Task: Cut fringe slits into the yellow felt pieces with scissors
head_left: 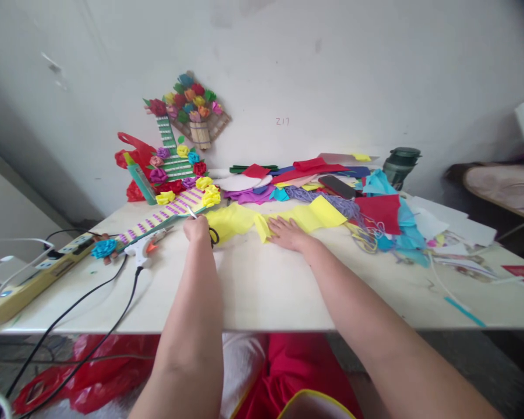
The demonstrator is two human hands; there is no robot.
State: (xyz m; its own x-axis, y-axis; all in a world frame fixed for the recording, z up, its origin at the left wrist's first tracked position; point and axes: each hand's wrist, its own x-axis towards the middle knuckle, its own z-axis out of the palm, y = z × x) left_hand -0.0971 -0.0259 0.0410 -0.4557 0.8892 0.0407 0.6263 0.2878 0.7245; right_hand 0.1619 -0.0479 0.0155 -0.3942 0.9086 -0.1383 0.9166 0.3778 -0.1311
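Note:
My left hand (196, 228) is closed around a pair of scissors (214, 237). A black handle loop shows on the hand's right side, and a pale tip sticks out above the fingers. Beside it, a long strip of yellow crepe paper (236, 221) lies wrinkled across the table, partly folded near the middle. My right hand (287, 234) rests flat on this strip with fingers stretched out. To the left of my left hand lies a guitar-shaped craft piece (159, 218) trimmed with purple and yellow strips and paper flowers.
A white glue gun (140, 250) and a power strip (48, 273) with cables occupy the left side. Coloured paper sheets (305, 169), purple yarn (323, 201), a phone (337, 187) and a dark bottle (400, 167) crowd the back right. A glue bottle (140, 180) leans at back left.

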